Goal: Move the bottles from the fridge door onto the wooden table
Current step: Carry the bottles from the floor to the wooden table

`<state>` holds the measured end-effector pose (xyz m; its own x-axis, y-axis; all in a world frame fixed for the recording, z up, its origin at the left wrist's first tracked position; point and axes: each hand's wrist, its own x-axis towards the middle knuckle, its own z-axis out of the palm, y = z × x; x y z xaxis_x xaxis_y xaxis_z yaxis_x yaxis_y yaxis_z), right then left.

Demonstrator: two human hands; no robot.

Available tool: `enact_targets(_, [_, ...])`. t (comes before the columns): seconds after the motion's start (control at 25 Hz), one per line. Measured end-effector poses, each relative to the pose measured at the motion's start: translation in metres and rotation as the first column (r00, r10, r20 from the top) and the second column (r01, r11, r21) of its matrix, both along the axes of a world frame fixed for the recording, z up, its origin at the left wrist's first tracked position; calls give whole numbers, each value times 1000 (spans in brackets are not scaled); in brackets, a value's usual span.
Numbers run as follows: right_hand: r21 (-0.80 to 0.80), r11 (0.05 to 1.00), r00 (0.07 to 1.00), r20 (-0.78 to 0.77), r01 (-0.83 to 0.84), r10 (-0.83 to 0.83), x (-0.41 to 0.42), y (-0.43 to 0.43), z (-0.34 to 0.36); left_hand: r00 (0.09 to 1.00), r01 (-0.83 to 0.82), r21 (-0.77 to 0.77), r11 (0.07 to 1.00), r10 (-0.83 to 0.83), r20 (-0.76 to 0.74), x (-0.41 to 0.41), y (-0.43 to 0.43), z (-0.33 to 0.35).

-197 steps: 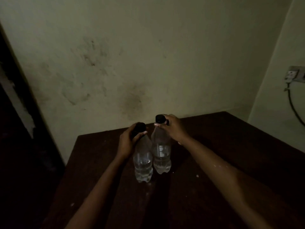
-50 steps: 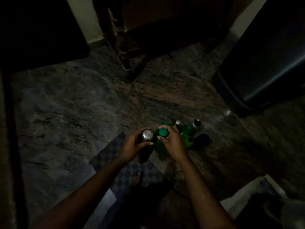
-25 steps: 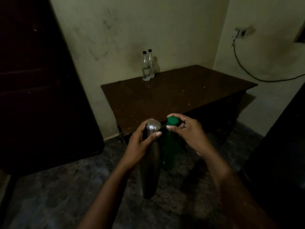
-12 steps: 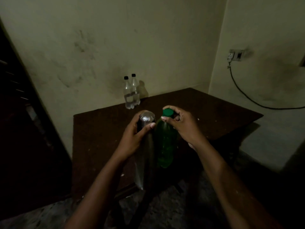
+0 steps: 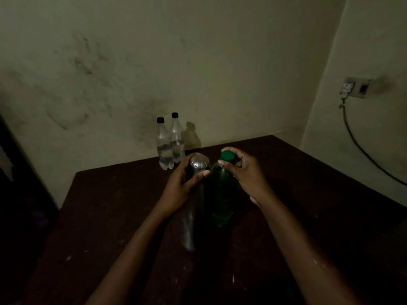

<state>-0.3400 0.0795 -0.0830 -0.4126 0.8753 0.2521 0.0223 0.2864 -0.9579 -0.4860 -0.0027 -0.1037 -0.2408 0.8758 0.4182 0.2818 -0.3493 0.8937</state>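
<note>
Both carried bottles have come in over the dark wooden desk (image 5: 105, 216) since half a second ago, when their bases hung out past its front edge. Up close, the left hand (image 5: 179, 190) is wrapped round the neck of the steel bottle (image 5: 189, 227), with the thumb laid across just under its rounded shiny top. The right hand (image 5: 244, 175) pinches the green cap (image 5: 227, 156) of the green bottle (image 5: 220, 201) between thumb and fingertips. The two hang upright side by side, very close, the steel one reaching lower. Whether either base meets the desk I cannot tell in this gloom, and any label on them is lost in the dark.

Beyond the hands, two clear bottles (image 5: 170, 146) with black caps stand upright and touching at the far edge of the desk, against the smudged wall (image 5: 198, 62). They are partly filled with clear liquid, and any print on them is too small to read. On the side wall to the right sits a socket (image 5: 352, 88), with a dark cable (image 5: 361, 148) trailing down from it
</note>
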Motion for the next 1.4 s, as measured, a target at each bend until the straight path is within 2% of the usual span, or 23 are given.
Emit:
enact_targets(0.12, [7,996,995,18,-94,94,-33,69,-4,992,-103,9,995,102,69,-24,45,-9])
enact_targets(0.32, [11,959,954,107,-284,282,-102,163,-8,930,-336,3,942,332,158,-66,113,-12])
enact_targets(0.48, [49,944,932,186,-325,311,-162,229,-16,783,-614,13,789,607,133,-112,171,-14])
enact_targets(0.56, [51,938,924,203,-342,325,-186,255,-20,723,-688,23,725,683,104,-134,193,-18])
enact_targets(0.72, [59,925,905,239,-375,352,-220,287,-28,692,-721,10,693,718,76,-166,227,-22])
enact_targets(1.12, [63,890,848,338,-452,407,-253,313,-33,697,-717,-42,696,715,-54,-204,257,-18])
enact_targets(1.32, [54,902,852,357,-428,383,-249,310,-29,733,-679,-67,731,680,-3,-211,258,-14])
enact_targets(1.4, [43,914,861,358,-402,362,-245,306,-27,713,-698,-82,711,701,9,-207,257,-16])
